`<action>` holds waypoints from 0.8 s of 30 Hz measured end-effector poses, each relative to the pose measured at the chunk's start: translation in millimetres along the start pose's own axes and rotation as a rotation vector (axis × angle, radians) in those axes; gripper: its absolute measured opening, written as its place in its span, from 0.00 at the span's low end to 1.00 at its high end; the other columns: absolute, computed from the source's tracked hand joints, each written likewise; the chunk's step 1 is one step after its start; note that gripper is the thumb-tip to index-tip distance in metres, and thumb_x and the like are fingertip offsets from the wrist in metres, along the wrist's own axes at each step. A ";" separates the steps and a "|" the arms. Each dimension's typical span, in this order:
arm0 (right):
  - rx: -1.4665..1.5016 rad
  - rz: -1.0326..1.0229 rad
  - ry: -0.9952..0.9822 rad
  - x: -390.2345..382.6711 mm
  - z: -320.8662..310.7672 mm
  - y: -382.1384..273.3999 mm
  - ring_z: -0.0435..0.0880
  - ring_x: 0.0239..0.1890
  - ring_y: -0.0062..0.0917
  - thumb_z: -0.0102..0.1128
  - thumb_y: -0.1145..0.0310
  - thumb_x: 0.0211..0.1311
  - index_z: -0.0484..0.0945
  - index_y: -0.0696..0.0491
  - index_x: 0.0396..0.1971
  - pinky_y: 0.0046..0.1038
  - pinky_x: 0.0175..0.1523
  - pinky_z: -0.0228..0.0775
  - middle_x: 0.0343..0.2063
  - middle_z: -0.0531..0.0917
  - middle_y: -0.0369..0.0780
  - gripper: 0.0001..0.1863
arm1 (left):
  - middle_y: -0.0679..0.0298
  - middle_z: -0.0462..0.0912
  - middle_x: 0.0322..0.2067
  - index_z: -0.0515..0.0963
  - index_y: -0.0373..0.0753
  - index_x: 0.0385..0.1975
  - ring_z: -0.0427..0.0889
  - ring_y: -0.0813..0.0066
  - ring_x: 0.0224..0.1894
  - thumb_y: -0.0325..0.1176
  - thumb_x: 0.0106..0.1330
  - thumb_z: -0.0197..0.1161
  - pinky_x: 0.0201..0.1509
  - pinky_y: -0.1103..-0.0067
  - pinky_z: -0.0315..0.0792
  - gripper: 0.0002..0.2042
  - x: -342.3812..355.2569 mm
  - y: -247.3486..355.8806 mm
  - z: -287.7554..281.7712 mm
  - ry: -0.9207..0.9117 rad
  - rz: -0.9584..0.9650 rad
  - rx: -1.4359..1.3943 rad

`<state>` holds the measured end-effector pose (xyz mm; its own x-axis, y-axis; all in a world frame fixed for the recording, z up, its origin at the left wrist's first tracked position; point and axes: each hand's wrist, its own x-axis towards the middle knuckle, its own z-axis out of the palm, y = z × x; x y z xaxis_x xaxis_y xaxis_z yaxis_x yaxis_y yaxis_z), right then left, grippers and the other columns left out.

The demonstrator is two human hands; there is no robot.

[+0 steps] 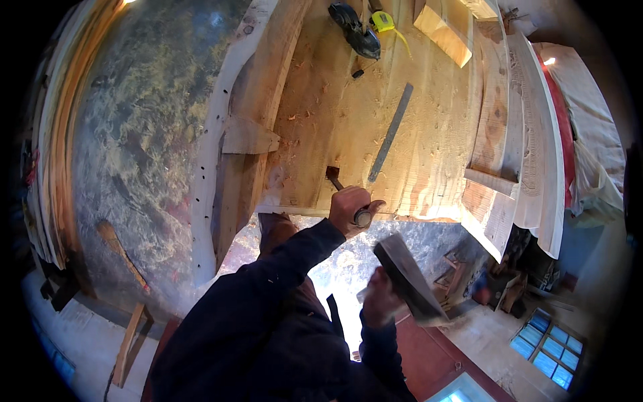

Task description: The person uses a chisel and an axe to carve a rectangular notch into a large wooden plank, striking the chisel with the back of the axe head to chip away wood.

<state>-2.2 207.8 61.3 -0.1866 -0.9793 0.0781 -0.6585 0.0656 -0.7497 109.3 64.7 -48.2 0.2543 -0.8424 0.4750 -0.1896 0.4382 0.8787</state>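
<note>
My left hand [353,209] is wrapped round the handle of a chisel [333,174], close to the near edge of a planked wooden panel [328,114]. The dark blade points away from me onto the boards; the round handle end shows at my thumb. Below and to the right, my right hand [380,298], smeared by motion, grips a block-headed wooden mallet [410,281]. The mallet is apart from the chisel, and its handle is hidden. A grey metal ruler [390,134] lies on the boards beyond my left hand.
A yellow tape measure [383,21] and a black rounded tool [355,30] lie at the far end. Wood chips dot the panel. Timber beams [492,100] edge the right side; a narrow wood piece [122,254] rests on the left floor. A window [548,348] is lower right.
</note>
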 end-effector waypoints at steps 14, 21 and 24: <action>-0.249 -0.322 0.008 5.1 -2.5 52.5 0.81 0.28 0.25 0.49 0.55 0.77 0.80 0.55 0.37 0.25 0.33 0.72 0.32 0.83 0.43 0.19 | 0.58 0.68 0.16 0.68 0.42 0.16 0.72 0.54 0.19 0.36 0.61 0.75 0.24 0.64 0.63 0.20 -1.7 -16.8 4.0 -0.039 0.032 0.040; 0.052 0.277 -0.078 35.1 -5.3 -6.8 0.72 0.12 0.21 0.48 0.62 0.76 0.74 0.57 0.22 0.25 0.18 0.63 0.16 0.77 0.41 0.21 | 0.55 0.72 0.18 0.71 0.41 0.18 0.76 0.51 0.24 0.36 0.59 0.76 0.27 0.64 0.66 0.18 -9.2 -29.7 7.5 -0.155 -0.013 0.097; 0.444 0.337 0.219 44.8 -19.6 -53.2 0.69 0.13 0.19 0.47 0.61 0.76 0.72 0.56 0.25 0.21 0.18 0.61 0.16 0.73 0.37 0.19 | 0.55 0.73 0.19 0.70 0.41 0.19 0.76 0.51 0.25 0.40 0.61 0.73 0.29 0.62 0.67 0.18 3.0 -25.9 13.3 -0.230 -0.071 0.093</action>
<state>10.2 164.2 117.6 -0.5094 -0.8531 -0.1129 -0.1781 0.2328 -0.9561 102.4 46.7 -70.2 0.0497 -0.9239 0.3793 -0.2684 0.3534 0.8961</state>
